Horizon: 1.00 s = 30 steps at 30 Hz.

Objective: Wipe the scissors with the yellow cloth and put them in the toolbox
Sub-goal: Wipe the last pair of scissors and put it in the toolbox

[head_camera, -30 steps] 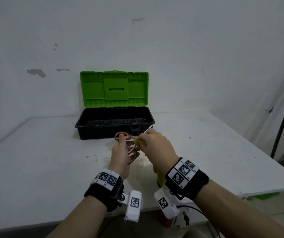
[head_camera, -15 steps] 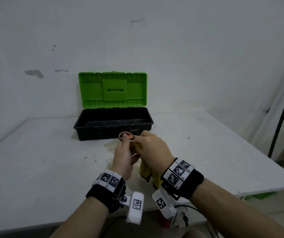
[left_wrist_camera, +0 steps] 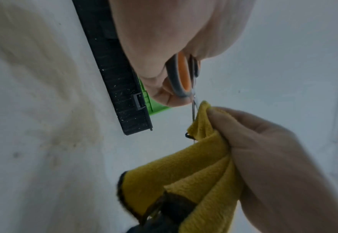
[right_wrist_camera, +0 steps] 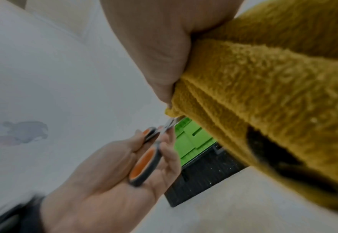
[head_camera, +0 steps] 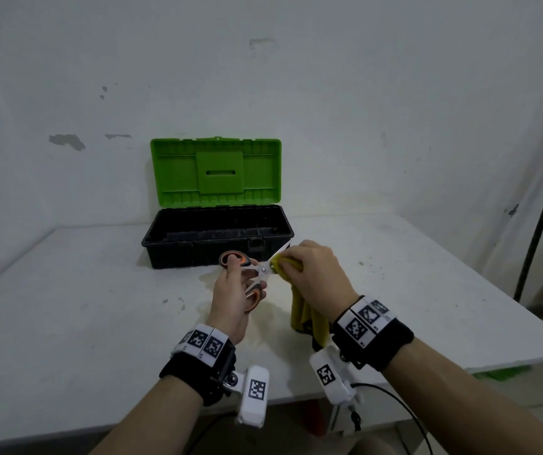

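My left hand [head_camera: 235,290] grips the scissors [head_camera: 253,272] by their grey and orange handles [left_wrist_camera: 181,77], just above the table in front of the toolbox. The blades point right and away, toward the box. My right hand [head_camera: 312,274] pinches the yellow cloth [head_camera: 299,313] around the blades, so only their base [right_wrist_camera: 170,123] and tip show. The rest of the cloth [left_wrist_camera: 194,170] hangs down below my right palm. The black toolbox [head_camera: 198,254] stands behind both hands with its green lid [head_camera: 215,172] raised and its inside dark.
The white table [head_camera: 66,307] is stained under my hands and ends close on the right [head_camera: 526,356]. A white wall rises right behind the toolbox. A dark pole [head_camera: 540,221] leans at the far right. Cables hang below the front edge.
My right hand slid the cloth along the blades toward the handles, then back out toward the tips. The left hand kept its grip and shifted the scissors slightly left.
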Motion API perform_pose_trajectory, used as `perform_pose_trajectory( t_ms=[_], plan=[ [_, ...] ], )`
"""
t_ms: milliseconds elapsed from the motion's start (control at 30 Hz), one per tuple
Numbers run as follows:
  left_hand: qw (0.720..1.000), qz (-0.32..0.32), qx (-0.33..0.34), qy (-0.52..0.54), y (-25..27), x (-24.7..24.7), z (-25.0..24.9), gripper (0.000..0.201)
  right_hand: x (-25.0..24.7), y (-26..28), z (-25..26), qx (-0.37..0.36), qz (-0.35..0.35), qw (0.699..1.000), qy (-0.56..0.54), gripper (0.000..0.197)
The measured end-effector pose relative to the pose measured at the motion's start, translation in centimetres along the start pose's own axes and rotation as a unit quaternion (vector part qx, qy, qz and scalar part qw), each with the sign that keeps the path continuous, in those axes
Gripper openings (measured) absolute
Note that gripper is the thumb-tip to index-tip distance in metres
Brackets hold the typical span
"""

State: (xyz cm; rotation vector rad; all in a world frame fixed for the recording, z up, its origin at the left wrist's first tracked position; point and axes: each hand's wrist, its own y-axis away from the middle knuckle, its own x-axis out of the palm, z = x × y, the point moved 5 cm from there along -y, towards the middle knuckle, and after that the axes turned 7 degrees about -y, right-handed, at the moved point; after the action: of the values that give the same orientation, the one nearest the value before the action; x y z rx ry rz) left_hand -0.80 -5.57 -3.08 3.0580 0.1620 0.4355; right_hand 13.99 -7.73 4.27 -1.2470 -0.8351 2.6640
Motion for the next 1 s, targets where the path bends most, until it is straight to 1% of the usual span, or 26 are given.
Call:
perform_pose_trajectory(
  t_ms=[67, 133, 167, 267, 333, 367, 467, 567, 633, 700, 767, 867, 933, 1000],
  plan=[
    [1.000, 0.008, -0.007, -0.011, 0.0, 0.3, 0.1, 0.050, 1.0, 0.6, 1.1, -0.042, 0.038, 0.998, -0.015, 0.016],
    [1.000, 0.015, -0.013, -0.016, 0.2, 0.7, 0.1, 0.053, 2.2, 1.2, 1.6, -0.062, 0.077, 0.995, 0.004, 0.017],
    [1.000, 0.015, -0.013, -0.019, 0.3, 0.7, 0.1, 0.053, 2.4, 1.1, 1.5, -0.056, 0.080, 0.995, 0.014, 0.018],
    [1.000, 0.013, -0.006, -0.008, 0.4, 0.5, 0.0, 0.050, 1.4, 0.1, 0.6, -0.017, 0.053, 0.998, 0.037, 0.022],
    [1.000, 0.011, -0.007, -0.007, 0.4, 0.3, 0.0, 0.049, 0.7, -0.3, 0.8, -0.024, 0.057, 0.997, 0.041, 0.022],
    [1.000, 0.013, -0.011, -0.013, 0.4, 0.4, 0.0, 0.049, 0.8, -0.3, 1.2, -0.046, 0.078, 0.995, 0.041, 0.021],
    [0.999, 0.035, -0.030, -0.022, 0.6, 0.7, 0.1, 0.052, 2.2, 0.6, 2.9, -0.108, 0.172, 0.977, 0.058, 0.019],
    [0.998, 0.035, -0.041, -0.027, 0.9, 0.7, 0.3, 0.052, 3.1, 1.2, 3.3, -0.139, 0.217, 0.960, 0.111, 0.018],
    [0.998, 0.039, -0.042, -0.035, 0.9, 0.6, 0.5, 0.054, 2.7, 0.8, 2.7, -0.136, 0.219, 0.954, 0.154, 0.018],
    [0.997, 0.034, -0.044, -0.051, 0.9, 0.4, 0.5, 0.052, 2.2, 0.3, 2.0, -0.131, 0.199, 0.953, 0.185, 0.017],
    [0.997, 0.033, -0.045, -0.047, 0.7, 0.5, 0.6, 0.051, 2.2, 0.4, 2.1, -0.138, 0.178, 0.959, 0.171, 0.016],
    [0.998, 0.028, -0.043, -0.043, 0.6, 0.6, 0.6, 0.053, 3.1, 1.6, 2.6, -0.157, 0.189, 0.961, 0.129, 0.016],
    [0.999, 0.022, -0.042, -0.025, 0.3, 0.4, 0.8, 0.054, 2.7, 1.6, 2.1, -0.138, 0.175, 0.967, 0.123, 0.016],
    [0.999, 0.000, -0.040, -0.003, 0.1, 0.1, 0.6, 0.052, 1.6, 1.0, 0.7, -0.098, 0.134, 0.977, 0.131, 0.017]
  ],
)
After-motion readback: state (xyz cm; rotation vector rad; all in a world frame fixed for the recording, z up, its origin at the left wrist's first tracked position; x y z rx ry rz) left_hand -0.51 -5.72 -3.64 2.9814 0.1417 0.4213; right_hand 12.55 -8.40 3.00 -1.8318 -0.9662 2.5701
